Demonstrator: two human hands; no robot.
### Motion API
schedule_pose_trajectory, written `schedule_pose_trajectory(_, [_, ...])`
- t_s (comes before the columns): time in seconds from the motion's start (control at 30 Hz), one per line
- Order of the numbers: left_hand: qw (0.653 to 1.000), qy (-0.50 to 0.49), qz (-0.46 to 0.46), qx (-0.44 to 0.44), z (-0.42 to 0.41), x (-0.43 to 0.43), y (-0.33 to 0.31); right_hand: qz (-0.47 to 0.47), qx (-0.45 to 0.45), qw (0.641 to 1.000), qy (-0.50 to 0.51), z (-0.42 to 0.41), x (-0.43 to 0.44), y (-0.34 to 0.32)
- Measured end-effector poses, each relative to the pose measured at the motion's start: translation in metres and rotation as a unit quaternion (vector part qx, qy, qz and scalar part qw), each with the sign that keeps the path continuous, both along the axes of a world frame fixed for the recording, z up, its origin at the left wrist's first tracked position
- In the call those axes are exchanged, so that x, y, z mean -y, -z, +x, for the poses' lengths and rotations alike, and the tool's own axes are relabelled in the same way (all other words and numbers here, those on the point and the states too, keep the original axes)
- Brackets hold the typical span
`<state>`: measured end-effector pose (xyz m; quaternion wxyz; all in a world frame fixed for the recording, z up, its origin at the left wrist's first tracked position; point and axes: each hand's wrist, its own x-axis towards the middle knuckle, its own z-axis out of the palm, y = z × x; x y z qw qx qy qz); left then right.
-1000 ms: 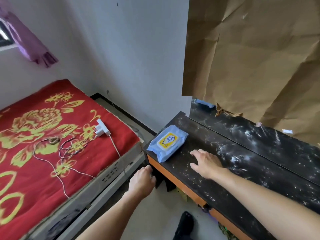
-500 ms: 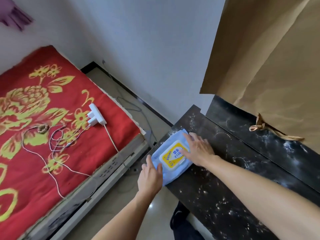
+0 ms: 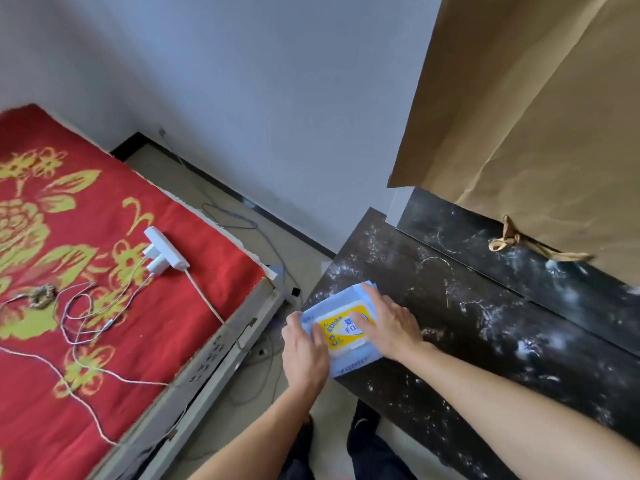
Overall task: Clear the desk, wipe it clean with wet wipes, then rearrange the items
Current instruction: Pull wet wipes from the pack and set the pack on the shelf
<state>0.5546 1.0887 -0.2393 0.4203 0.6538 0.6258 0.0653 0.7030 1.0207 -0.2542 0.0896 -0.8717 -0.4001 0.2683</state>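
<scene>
Both my hands have closed in on the wet wipes pack (image 3: 341,329), which a second ago lay untouched; then my right hand (image 3: 393,323) was flat on the bare table (image 3: 485,327) beside it and my left hand (image 3: 304,353) hung off the table's left edge over the floor. Now the pack sits at the left end of the table, its near-left side poking past the edge; my left hand grips that side, fingers wrapped round the edge and thumb on top by the yellow label; my right hand lies across the right half with fingers fairly straight, pressing down, and I cannot tell whether a fingertip has caught the flap. The dark top is streaked with white dust and holds little else, while a power strip (image 3: 166,252) and cables lie on the red bed (image 3: 86,393) to the left; so I judge the clearing is done and the wiping about to start, once the flap is lifted and a wipe drawn out.
</scene>
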Motion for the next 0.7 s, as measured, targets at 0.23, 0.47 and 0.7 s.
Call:
schedule_pose_trajectory(0.23, [0.975, 0.207, 0.067, 0.045, -0.018, -0.003, -0.033, 0.041, 0.058, 0.990, 0.123, -0.043, 0.047, -0.045])
schedule_pose_trajectory(0.47, [0.913, 0.377, 0.123, 0.096, -0.008, 0.041, -0.076, 0.074, 0.131, 0.959, 0.240, -0.079, 0.132, -0.091])
schedule_pose_trajectory(0.7, [0.837, 0.504, 0.144, 0.159, 0.011, 0.141, -0.117, 0.092, 0.194, 0.919, 0.330, -0.098, 0.252, -0.131])
